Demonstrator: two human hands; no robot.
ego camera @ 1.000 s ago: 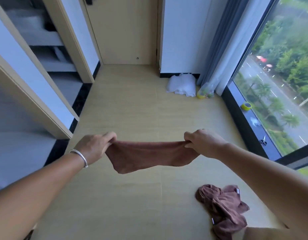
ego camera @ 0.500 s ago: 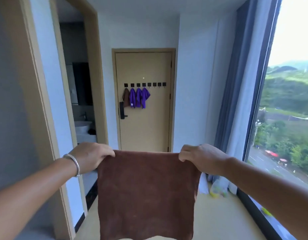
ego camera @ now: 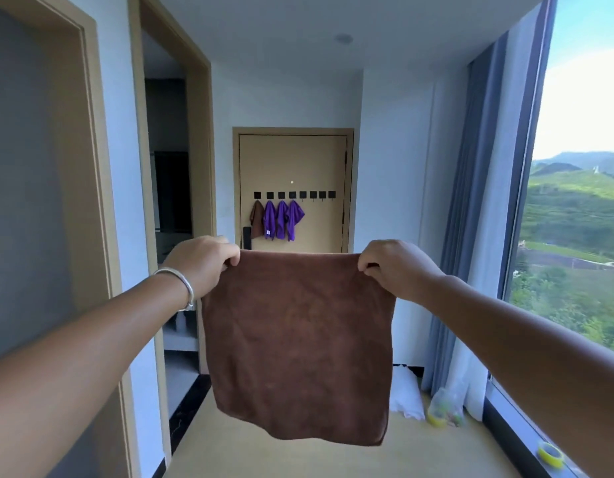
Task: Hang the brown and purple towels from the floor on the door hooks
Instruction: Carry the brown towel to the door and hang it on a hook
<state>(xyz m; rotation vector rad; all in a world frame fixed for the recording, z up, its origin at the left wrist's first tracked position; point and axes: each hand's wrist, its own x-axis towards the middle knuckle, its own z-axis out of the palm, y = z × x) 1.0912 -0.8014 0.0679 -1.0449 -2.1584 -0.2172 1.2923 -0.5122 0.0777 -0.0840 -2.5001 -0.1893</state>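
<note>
Two hands hold one plain brown microfibre towel spread flat in front of the camera. The left hand pinches its upper left corner between thumb and curled fingers, and the right hand pinches the upper right corner the same way. Between them the top edge runs level, left to right, and the cloth hangs straight down from it, facing the camera broadside. It looks close to square, a little taller than wide, with a soft, matte nap; its bottom edge sags unevenly, lower toward the right corner. A silver bangle circles the left wrist.

Behind the towel, well apart at the end of the hallway, stands a tan wooden door with a row of eight small black square hooks. On the four leftmost hooks hang one small brown towel and, to its right, three purple towels, bunched and drooping. The other four hooks are bare. On the floor by the grey curtain lie a white bundle and a clear bag with something yellow in it.
</note>
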